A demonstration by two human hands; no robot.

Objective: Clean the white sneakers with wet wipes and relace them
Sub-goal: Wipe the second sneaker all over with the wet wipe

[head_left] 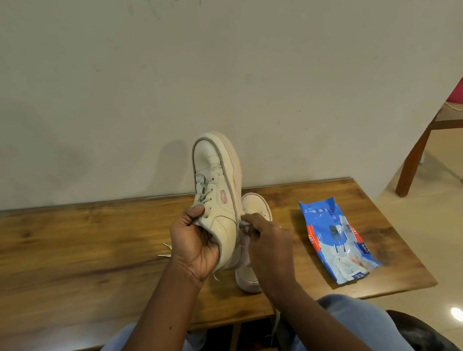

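A sneaker (219, 183) is gripped by the left hand (195, 242) above the table's (70, 263) middle. A wipe (244, 239) is pinched against its sole by the right hand (269, 242). The second sneaker (255, 205) lies beneath, and the pack (337, 237) near the right edge.

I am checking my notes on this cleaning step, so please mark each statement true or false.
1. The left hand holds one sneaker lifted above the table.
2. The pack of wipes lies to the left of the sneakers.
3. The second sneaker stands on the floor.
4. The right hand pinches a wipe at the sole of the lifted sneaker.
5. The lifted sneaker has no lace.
1. True: the left hand grips the lifted sneaker above the table.
2. False: the pack of wipes lies to their right.
3. False: the second sneaker lies on the table, partly behind the right hand.
4. True: its fingers pinch the wipe there.
5. False: a grey lace crosses its eyelets.
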